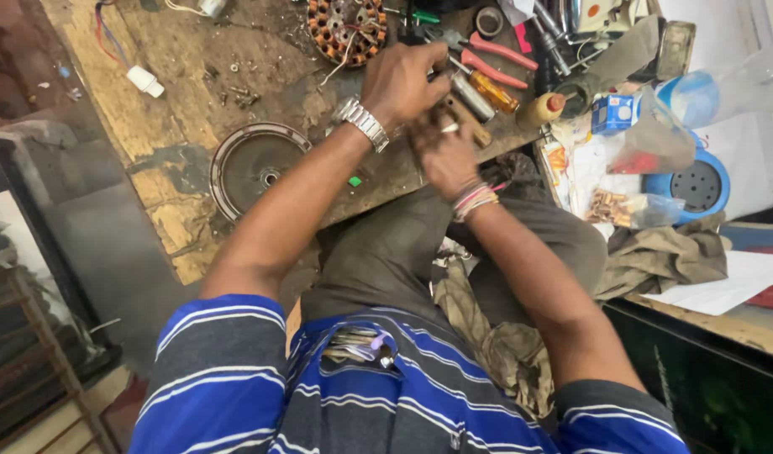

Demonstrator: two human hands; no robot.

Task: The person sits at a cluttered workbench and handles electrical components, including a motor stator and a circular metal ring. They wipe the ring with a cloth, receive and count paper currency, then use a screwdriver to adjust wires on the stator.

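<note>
Wooden workbench (pixel 193 92), worn and stained, serves as landmark, and everything below is placed relative to it. One round metal motor cover (pixel 254 162) lies flat near its front edge, already off the motor; one wound stator (pixel 347 29), its copper coils exposed, rests at the far edge, also stripped out and bare. Judged from this, disassembly is done and reassembly is not begun. At the right end sit one blue round housing (pixel 697 183) and one small bottle with a red cap (pixel 544 108). One pair of red-handled pliers (pixel 497 57) and one amber-handled screwdriver (pixel 490 91) lie towards the far right. Over the front edge, the left hand (pixel 401 82), wearing a metal watch, and the right hand (pixel 447 155) meet, both closed on a small wooden-handled tool (pixel 468 120); its working end is hidden.
</note>
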